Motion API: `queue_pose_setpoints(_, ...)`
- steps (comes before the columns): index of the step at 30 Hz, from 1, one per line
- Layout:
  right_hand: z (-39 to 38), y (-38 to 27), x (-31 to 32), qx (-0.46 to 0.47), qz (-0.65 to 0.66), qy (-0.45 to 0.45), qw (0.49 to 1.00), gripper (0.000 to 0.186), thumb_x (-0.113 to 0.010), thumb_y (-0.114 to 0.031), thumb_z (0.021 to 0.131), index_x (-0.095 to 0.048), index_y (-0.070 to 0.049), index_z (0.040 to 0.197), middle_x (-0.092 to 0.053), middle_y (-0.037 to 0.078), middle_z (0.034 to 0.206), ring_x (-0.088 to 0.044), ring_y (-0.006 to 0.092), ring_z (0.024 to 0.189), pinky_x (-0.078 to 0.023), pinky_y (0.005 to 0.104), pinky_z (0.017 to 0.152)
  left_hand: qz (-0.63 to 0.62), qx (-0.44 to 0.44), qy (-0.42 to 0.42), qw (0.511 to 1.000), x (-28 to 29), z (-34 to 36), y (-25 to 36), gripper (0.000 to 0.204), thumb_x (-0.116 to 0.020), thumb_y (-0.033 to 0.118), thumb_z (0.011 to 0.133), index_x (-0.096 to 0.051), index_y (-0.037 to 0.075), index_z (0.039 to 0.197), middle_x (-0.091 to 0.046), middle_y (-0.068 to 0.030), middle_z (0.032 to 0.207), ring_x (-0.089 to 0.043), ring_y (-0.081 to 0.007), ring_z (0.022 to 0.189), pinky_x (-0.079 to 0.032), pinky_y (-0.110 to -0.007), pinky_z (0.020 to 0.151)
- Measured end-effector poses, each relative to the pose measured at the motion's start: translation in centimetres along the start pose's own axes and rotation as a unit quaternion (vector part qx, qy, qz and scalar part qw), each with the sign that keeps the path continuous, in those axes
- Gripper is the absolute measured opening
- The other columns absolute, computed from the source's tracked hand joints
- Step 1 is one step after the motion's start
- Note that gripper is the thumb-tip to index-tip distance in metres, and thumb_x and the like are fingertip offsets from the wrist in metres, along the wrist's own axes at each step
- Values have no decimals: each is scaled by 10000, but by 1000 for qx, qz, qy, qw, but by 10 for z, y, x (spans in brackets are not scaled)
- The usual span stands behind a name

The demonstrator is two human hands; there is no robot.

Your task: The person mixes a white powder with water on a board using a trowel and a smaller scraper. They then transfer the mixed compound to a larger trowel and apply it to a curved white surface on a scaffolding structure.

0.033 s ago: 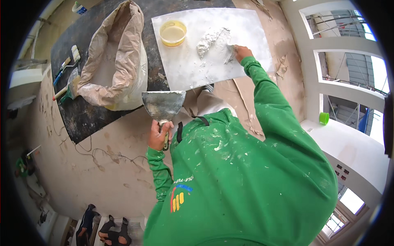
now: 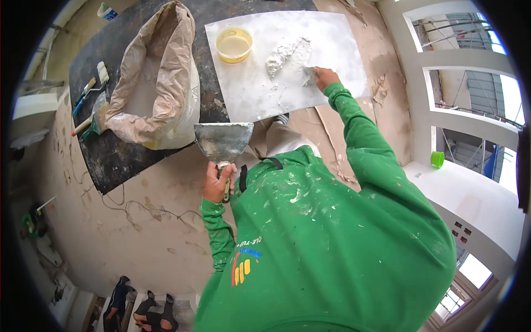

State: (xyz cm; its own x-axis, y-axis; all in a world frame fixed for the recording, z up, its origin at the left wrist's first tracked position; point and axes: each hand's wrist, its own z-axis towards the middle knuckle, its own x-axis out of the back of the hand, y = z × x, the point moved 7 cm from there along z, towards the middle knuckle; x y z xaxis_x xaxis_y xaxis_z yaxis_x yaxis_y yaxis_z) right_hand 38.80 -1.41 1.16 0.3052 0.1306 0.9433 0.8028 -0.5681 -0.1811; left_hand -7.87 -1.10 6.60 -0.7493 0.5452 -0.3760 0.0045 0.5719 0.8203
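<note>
Your right hand (image 2: 326,79) has edged down-frame, closed on a probable scraper (image 2: 308,71) by the white paste (image 2: 280,57), upper center; looks like you're working its right edge. Left hand (image 2: 214,183) grips the wide putty knife (image 2: 223,142), center-left.

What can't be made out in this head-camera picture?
All in the head view:
Small tool: its handle is hidden by the right hand.
Wide scraper: part of its handle is covered by the left hand.
Paper bag: part of its inside is hidden by crumpled walls.
Two people: cut off by the lower edge.
</note>
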Motion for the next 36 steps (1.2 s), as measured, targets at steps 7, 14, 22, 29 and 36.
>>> queue_pose_setpoints(7, -52, -40, 13, -2, 349, 5, 937, 295, -520, -219, 977, -631, -26, 1171, -695, 167, 1001, -665, 266, 902, -504, 359, 832, -46, -11, -138, 989, -52, 43, 15, 260, -517, 213, 1007, -387, 69, 1180, -574, -96, 948, -513, -112, 538, -441, -246, 416)
queue_pose_setpoints(14, -117, -74, 107, 83, 721, 197, 660, 392, -436, -219, 1039, -525, 93, 1261, -602, 63, 1118, -534, 144, 1041, -434, 289, 926, -186, 53, -274, 942, -128, 74, 49, 351, -419, 239, 1037, -332, 120, 1355, -525, -112, 934, -496, -136, 534, -427, -241, 393)
queue_pose_setpoints(22, -190, -97, 213, 336, 381, 491, 707, 408, -406, -203, 1030, -513, 88, 1295, -528, 147, 1203, -474, 266, 1081, -410, 403, 928, -339, 105, -427, 832, -214, 104, 82, 426, -409, 209, 1035, -273, 136, 1431, -473, -115, 871, -449, -118, 460, -383, -210, 297)
queue_pose_setpoints(29, -131, -18, 178, 424, 225, 153, 864, 476, -568, 95, 812, -604, -65, 1259, -556, 129, 1107, -510, 306, 1001, -443, 403, 882, -226, -34, -345, 910, -227, 123, 130, 550, -458, 219, 1020, -201, 132, 1498, -449, -105, 817, -447, -102, 463, -378, -223, 295)
queue_pose_setpoints(36, -113, 25, 197, 332, 100, 369, 862, 433, -632, -5, 760, -677, -132, 1171, -588, 13, 1031, -527, 209, 934, -402, 399, 876, 99, -87, -56, 990, -237, 165, 134, 243, -512, 163, 993, -391, 16, 1143, -538, -77, 871, -502, -95, 486, -414, -237, 344)
